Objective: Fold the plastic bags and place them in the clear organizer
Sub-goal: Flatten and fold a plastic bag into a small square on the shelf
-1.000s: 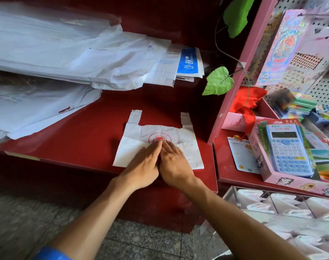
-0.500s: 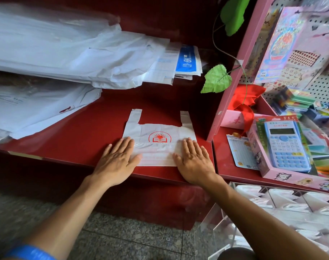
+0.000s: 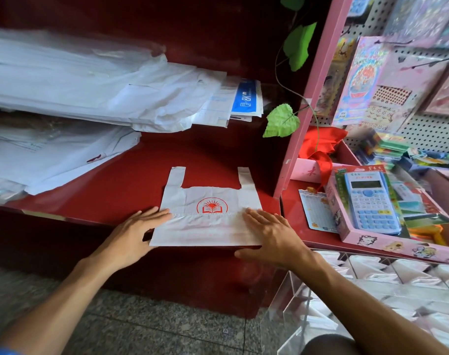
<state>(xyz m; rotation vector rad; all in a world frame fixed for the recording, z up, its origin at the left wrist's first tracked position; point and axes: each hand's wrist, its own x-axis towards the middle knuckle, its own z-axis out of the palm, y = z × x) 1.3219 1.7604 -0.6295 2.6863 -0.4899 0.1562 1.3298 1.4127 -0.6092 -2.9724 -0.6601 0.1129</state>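
Here a white bag (image 3: 208, 219) with a red book-and-sun logo lies flat on the red shelf (image 3: 110, 196), handles pointing away, its near part doubled over into a band along the shelf's front edge. The left hand (image 3: 135, 235) lies with fingers straight on the bag's left edge; the right hand (image 3: 269, 235) lies the same way on the right edge, thumb spread over the front. Neither grips anything.

Down at the lower right stands the clear organizer (image 3: 290, 306), split by clear walls into compartments, and the compartments I can see hold folded white bags (image 3: 366, 270). Above it a pink box (image 3: 366, 239) holds a blue calculator (image 3: 369, 202). At the back left of the shelf sits a pile of white sheets (image 3: 72, 80) in plastic.
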